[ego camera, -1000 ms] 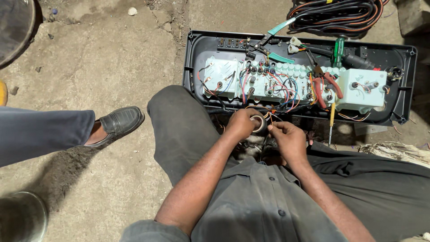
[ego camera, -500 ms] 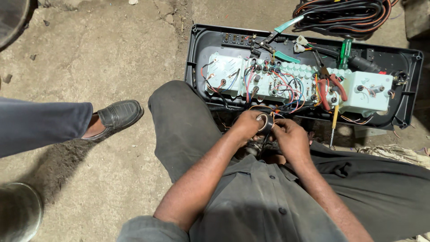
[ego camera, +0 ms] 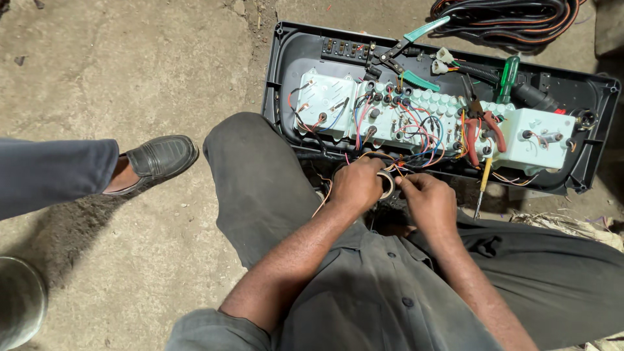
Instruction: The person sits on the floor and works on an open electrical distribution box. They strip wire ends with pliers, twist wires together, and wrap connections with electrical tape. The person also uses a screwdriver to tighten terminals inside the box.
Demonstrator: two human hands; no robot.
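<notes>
The person sits on the concrete floor point(ego camera: 130, 78) with both hands met just in front of the knees. The left hand point(ego camera: 356, 185) is curled closed around a small ring-shaped roll of pale tape point(ego camera: 387, 184), which sits pinched between it and the right hand point(ego camera: 428, 198). The right hand's fingers press against the roll's far side and against a thin bundle of coloured wires point(ego camera: 393, 169) that rises from the roll toward the panel; whether the right hand truly grips the roll or only the wires I cannot tell.

Directly beyond both hands lies the long black plastic tray-like housing point(ego camera: 286, 78), its near edge almost touching the knuckles. Inside it sits the pale green instrument-cluster back point(ego camera: 416, 114), crowded with red, blue and black leads. Beyond and to the right of the right hand, red-handled pliers point(ego camera: 484, 133) rest on the cluster, and a yellow-handled screwdriver point(ego camera: 482, 185) hangs over the housing's near edge, just right of that hand. Further off, teal-handled cutters point(ego camera: 416, 55) and a green-handled screwdriver point(ego camera: 508, 77) lie near the housing's far wall, and a coil of black and orange cable point(ego camera: 513, 23) lies past it.

Left of the left hand, beyond the grey trouser knee point(ego camera: 253, 175), the floor opens wide until another person's black leather shoe point(ego camera: 159, 159). The hands themselves are hemmed in by knee, lap and housing edge.
</notes>
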